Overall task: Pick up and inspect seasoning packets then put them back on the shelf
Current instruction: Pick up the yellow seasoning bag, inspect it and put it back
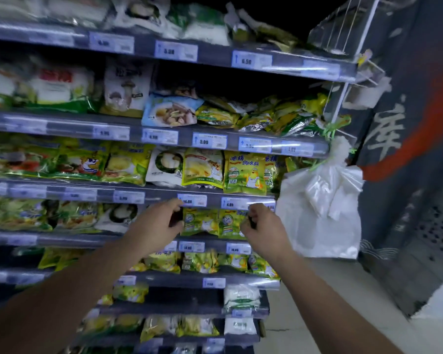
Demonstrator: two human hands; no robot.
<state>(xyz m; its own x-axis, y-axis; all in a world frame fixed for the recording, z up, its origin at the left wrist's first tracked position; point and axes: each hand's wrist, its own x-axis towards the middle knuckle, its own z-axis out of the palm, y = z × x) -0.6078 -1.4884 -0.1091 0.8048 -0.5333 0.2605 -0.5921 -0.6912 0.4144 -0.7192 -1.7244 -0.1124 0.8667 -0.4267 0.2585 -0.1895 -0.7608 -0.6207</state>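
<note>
Two yellow-green seasoning packets [200, 222] [231, 223] stand side by side on a grey shelf [207, 242], below the price tags. My left hand [156, 226] is raised just left of them with loosely curled fingers. A dark empty gap shows between its thumb and fingers at the left packet's edge. My right hand [262, 227] is curled at the right packet's right edge and hides that edge. Whether it pinches the packet cannot be told.
More shelves of seasoning bags run above and below, such as a yellow chicken-essence bag [244, 173]. White plastic bags [320, 210] hang from the shelf's right end. A dark wall panel [404, 149] and pale floor [304, 315] lie to the right.
</note>
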